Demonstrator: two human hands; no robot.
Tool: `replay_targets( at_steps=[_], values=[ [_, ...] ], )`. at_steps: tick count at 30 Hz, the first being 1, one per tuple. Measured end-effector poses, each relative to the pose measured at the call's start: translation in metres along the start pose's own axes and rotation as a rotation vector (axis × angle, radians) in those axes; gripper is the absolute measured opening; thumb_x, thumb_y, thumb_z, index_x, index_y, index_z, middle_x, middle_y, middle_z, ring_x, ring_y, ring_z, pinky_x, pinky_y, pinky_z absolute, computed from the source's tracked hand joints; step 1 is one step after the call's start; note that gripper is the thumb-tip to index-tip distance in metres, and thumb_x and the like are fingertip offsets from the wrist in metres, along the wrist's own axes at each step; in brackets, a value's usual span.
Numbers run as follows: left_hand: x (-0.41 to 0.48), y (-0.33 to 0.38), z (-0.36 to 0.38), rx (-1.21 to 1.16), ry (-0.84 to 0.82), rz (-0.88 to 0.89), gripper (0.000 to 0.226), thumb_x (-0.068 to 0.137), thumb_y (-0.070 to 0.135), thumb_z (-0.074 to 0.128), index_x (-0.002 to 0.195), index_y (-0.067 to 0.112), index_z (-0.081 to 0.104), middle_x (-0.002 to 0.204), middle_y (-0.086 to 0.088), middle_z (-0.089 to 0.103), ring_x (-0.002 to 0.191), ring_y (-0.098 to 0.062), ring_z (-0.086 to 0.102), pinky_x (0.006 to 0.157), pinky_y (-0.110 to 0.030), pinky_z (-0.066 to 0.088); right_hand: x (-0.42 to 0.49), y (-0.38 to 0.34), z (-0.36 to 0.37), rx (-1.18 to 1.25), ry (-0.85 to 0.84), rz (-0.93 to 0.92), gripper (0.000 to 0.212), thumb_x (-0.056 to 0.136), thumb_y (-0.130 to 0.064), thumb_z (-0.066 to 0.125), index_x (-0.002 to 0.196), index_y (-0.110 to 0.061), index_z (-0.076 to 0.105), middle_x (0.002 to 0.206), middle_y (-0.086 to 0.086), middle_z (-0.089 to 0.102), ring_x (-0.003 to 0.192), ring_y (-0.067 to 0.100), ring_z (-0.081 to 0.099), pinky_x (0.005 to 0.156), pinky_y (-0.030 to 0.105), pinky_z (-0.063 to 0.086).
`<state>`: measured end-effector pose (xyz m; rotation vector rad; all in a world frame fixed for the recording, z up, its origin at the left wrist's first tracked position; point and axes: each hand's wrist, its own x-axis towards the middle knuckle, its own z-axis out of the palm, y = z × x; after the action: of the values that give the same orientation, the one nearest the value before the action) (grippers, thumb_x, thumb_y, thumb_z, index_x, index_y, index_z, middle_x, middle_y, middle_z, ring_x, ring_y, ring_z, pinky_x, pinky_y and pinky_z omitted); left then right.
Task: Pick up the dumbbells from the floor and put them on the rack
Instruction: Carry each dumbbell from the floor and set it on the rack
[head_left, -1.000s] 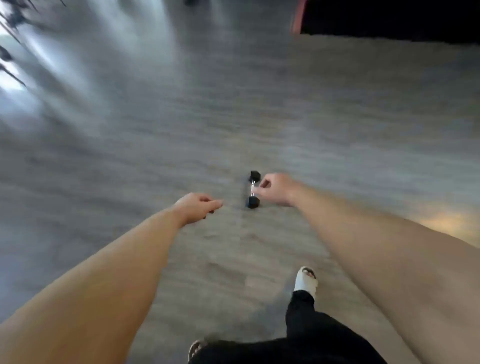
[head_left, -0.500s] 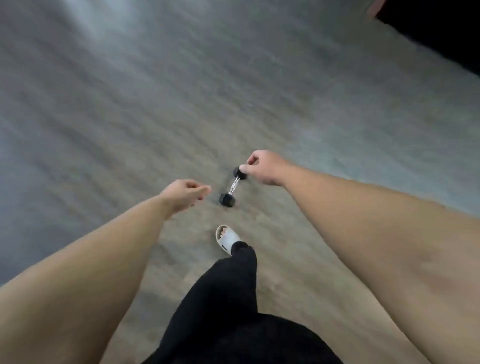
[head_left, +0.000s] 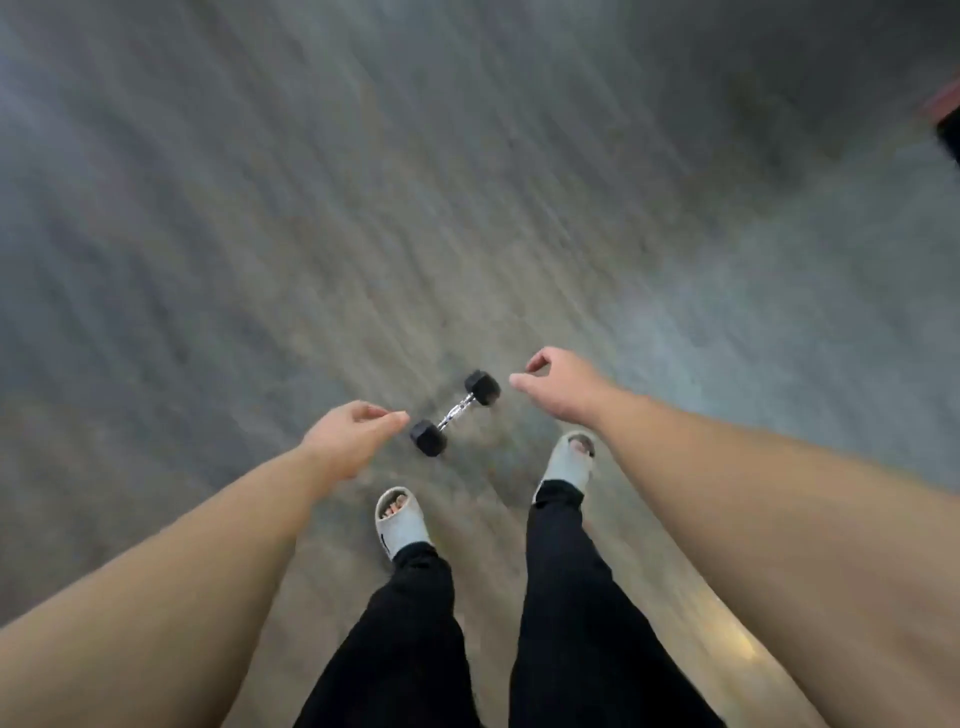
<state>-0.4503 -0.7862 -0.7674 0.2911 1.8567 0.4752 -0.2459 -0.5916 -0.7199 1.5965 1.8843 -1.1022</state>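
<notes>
A small dumbbell (head_left: 455, 413) with black hex heads and a chrome handle lies on the grey floor, slanting from lower left to upper right. My left hand (head_left: 347, 441) hangs just left of its near head, fingers loosely curled and holding nothing. My right hand (head_left: 558, 387) hovers just right of the far head, thumb and fingers apart, also holding nothing. Neither hand touches the dumbbell. No rack is in view.
My two feet in pale slides, the left foot (head_left: 399, 522) and the right foot (head_left: 569, 460), stand just behind the dumbbell, with black trousers below. Blurred grey wood-look floor (head_left: 363, 208) spreads all around. A dark object with a red edge (head_left: 948, 117) shows at the far right.
The view has swung and tilted down, so both feet now show. The dumbbell sits closer to me. My right hand, which overlapped the dumbbell's far head, now shows a gap beside it.
</notes>
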Motion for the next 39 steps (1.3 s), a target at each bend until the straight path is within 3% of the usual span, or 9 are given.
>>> replay_targets(
  at_steps=[4,10,12,16,19,22,27,32,39],
  values=[
    [0.055,-0.021,0.015,-0.180,0.090,-0.108,0.044,0.084,0.057,0.073,0.115,0.025,0.068,0.114,0.001,0.071,0.092,-0.022,0.067,0.064,-0.029,0.049,0.108,-0.012,0.020,-0.130,-0.138,-0.045,0.050,0.084,-0.056,0.064,0.122,-0.023,0.059,0.115,0.004,0.071,0.105,0.028,0.070,0.095,0.038,0.055],
    [0.173,-0.090,0.098,-0.460,0.199,-0.348,0.061,0.073,0.065,0.077,0.119,0.027,0.064,0.120,0.006,0.066,0.086,-0.018,0.063,0.066,-0.032,0.053,0.288,-0.010,0.103,-0.407,-0.292,-0.153,0.067,0.088,-0.060,0.064,0.138,-0.017,0.055,0.136,0.009,0.063,0.123,0.029,0.061,0.094,0.035,0.046],
    [0.219,-0.114,0.133,-0.476,0.189,-0.399,0.064,0.077,0.062,0.077,0.127,0.027,0.060,0.126,0.005,0.063,0.096,-0.017,0.062,0.070,-0.033,0.052,0.343,0.003,0.137,-0.481,-0.321,-0.166,0.073,0.087,-0.063,0.065,0.142,-0.017,0.053,0.142,0.010,0.059,0.128,0.030,0.058,0.095,0.036,0.045],
    [0.311,-0.160,0.187,-0.479,0.202,-0.435,0.107,0.056,0.080,0.072,0.147,0.030,0.046,0.144,0.003,0.055,0.124,-0.021,0.059,0.100,-0.045,0.053,0.426,0.046,0.199,-0.494,-0.342,-0.127,0.082,0.084,-0.066,0.069,0.146,-0.018,0.048,0.148,0.014,0.049,0.131,0.033,0.055,0.104,0.040,0.044],
    [0.375,-0.193,0.217,-0.474,0.225,-0.467,0.116,0.057,0.081,0.074,0.155,0.034,0.033,0.153,0.003,0.044,0.133,-0.023,0.052,0.105,-0.047,0.050,0.476,0.084,0.241,-0.470,-0.337,-0.072,0.091,0.078,-0.069,0.073,0.149,-0.019,0.045,0.150,0.015,0.046,0.134,0.035,0.052,0.109,0.041,0.042],
    [0.427,-0.217,0.242,-0.510,0.239,-0.482,0.121,0.052,0.081,0.078,0.154,0.036,0.033,0.147,0.004,0.047,0.125,-0.022,0.056,0.102,-0.046,0.053,0.510,0.117,0.276,-0.408,-0.340,-0.014,0.098,0.071,-0.074,0.076,0.148,-0.021,0.046,0.146,0.009,0.053,0.130,0.032,0.056,0.103,0.041,0.050],
    [0.466,-0.231,0.266,-0.548,0.344,-0.536,0.081,0.051,0.062,0.087,0.121,0.036,0.056,0.122,0.001,0.052,0.094,-0.019,0.062,0.079,-0.045,0.063,0.525,0.147,0.301,-0.294,-0.234,-0.008,0.073,0.064,-0.060,0.084,0.124,-0.027,0.058,0.114,0.004,0.068,0.100,0.026,0.068,0.074,0.046,0.065],
    [0.435,-0.225,0.247,-0.582,0.376,-0.541,0.065,0.056,0.047,0.090,0.111,0.034,0.059,0.118,-0.002,0.049,0.093,-0.023,0.064,0.075,-0.045,0.064,0.492,0.124,0.288,-0.286,-0.230,0.006,0.065,0.065,-0.048,0.083,0.121,-0.028,0.056,0.114,0.008,0.064,0.091,0.025,0.068,0.051,0.039,0.063],
    [0.300,-0.182,0.128,-0.512,0.472,-0.508,0.062,0.059,0.044,0.088,0.112,0.033,0.058,0.115,-0.003,0.046,0.084,-0.023,0.064,0.065,-0.035,0.059,0.363,0.012,0.236,-0.206,-0.294,0.003,0.072,0.059,-0.049,0.083,0.121,-0.028,0.054,0.117,0.004,0.060,0.094,0.022,0.068,0.054,0.044,0.065]
  ],
)
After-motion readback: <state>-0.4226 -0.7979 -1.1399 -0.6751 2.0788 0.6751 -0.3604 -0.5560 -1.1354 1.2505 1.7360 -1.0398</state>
